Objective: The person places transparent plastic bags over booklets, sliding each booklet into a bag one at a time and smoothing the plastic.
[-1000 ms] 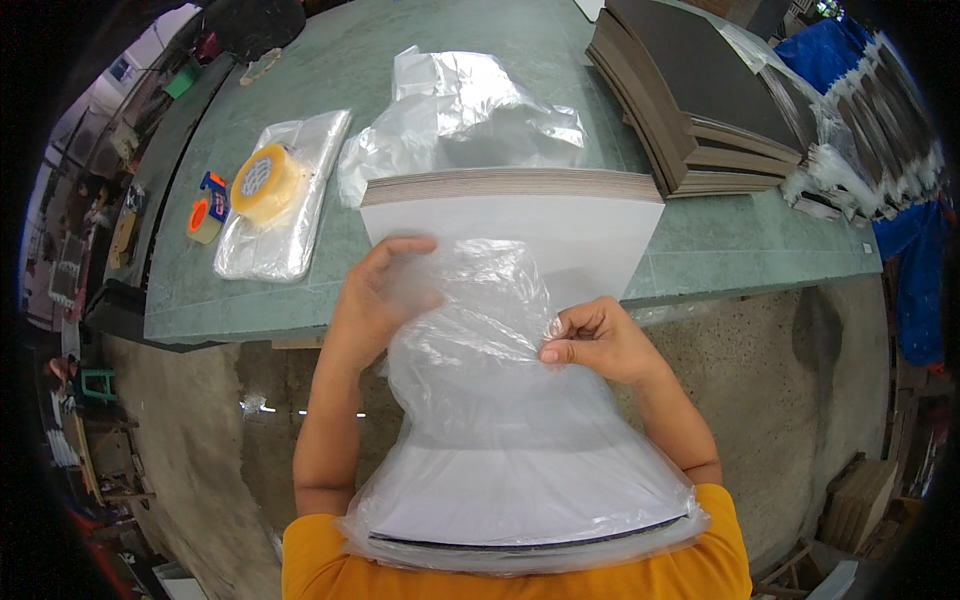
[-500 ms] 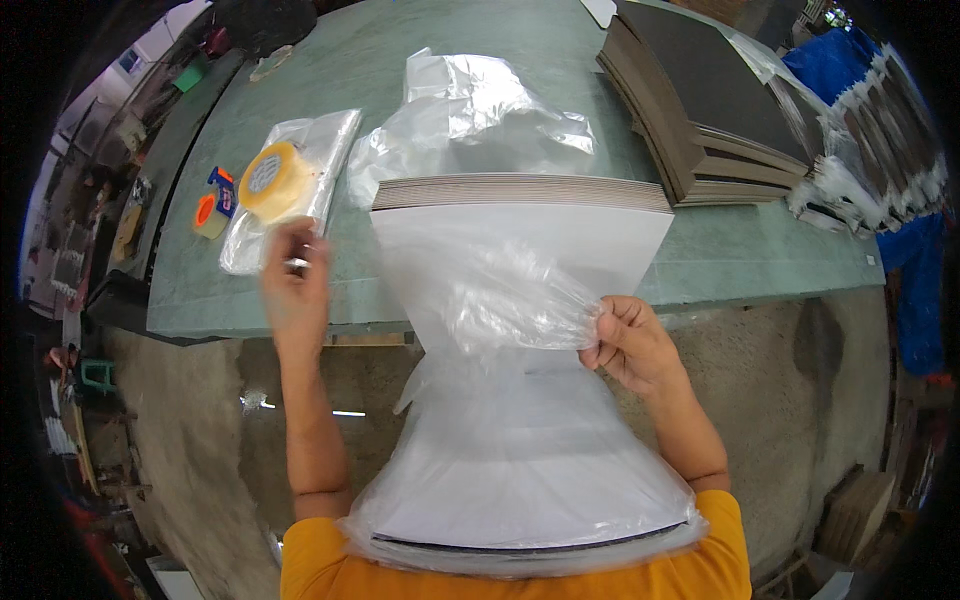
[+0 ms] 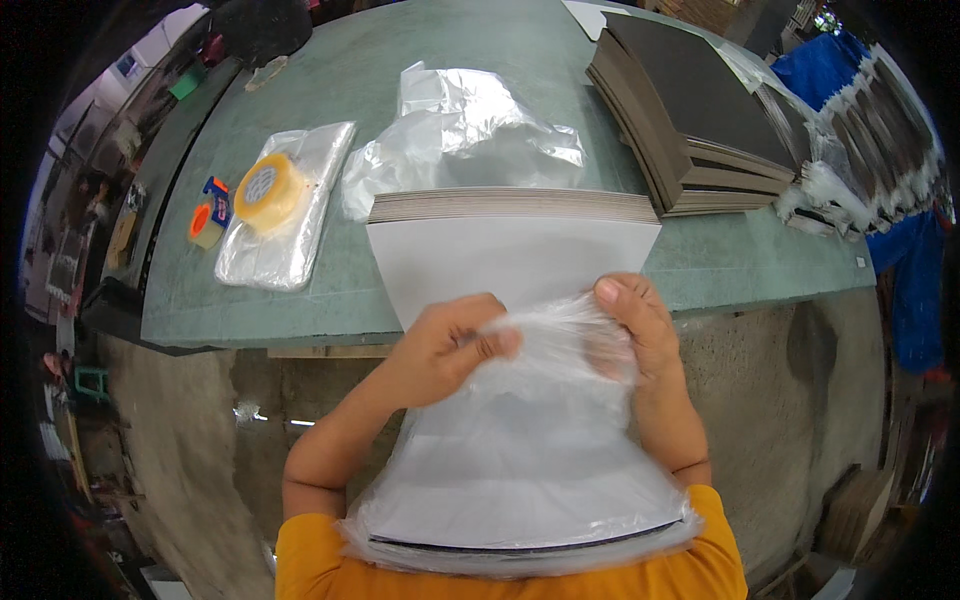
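Observation:
A stack of white-faced boards (image 3: pixel 500 240) juts from the table edge toward my body. Its near part is inside a clear plastic bag (image 3: pixel 510 470). Both hands hold the gathered open end of the bag across the stack. My left hand (image 3: pixel 450 350) pinches the plastic between thumb and fingers, somewhat blurred. My right hand (image 3: pixel 635 325) grips the plastic at the right side, its thumb on top; some of its fingers show through the film. The far end of the boards is uncovered.
On the green table (image 3: pixel 240 320) lie a crumpled plastic sheet (image 3: pixel 470 130), folded clear bags (image 3: pixel 270 255) with a tape roll (image 3: pixel 270 192) on top, and a small tape dispenser (image 3: pixel 210 215). Dark boards (image 3: pixel 690 100) are piled at right, beside wrapped bundles (image 3: pixel 870 130).
My left hand has come from near the tape roll to the bag and taken hold of its plastic. The right hand still grips the bag, and the gathered plastic has shifted toward me.

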`<state>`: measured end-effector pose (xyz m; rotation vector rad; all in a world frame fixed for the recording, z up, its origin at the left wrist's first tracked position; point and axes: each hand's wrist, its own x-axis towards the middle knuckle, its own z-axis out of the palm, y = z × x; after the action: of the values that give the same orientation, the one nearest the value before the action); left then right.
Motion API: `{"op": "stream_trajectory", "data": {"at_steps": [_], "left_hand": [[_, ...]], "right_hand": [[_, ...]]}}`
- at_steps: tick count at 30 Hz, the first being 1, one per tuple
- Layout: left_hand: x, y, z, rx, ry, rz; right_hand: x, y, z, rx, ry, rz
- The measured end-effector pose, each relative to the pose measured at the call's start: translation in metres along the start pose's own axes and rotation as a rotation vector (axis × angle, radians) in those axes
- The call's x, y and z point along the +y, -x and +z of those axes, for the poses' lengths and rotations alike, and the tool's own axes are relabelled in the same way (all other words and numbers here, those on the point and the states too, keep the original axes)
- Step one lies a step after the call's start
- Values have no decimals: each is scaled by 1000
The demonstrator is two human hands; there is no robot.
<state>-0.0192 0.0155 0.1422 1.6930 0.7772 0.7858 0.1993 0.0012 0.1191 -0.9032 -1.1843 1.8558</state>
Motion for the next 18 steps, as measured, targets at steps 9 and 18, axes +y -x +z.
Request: {"op": "stream_trajectory", "data": {"at_steps": [9, 18], "left_hand": [[-26, 8, -37, -597, 197, -75], [8, 37, -21, -614, -874, -111]], "right_hand": [[-9, 0, 30, -580, 262, -230], [32, 21, -27, -413, 1869, 207]]}}
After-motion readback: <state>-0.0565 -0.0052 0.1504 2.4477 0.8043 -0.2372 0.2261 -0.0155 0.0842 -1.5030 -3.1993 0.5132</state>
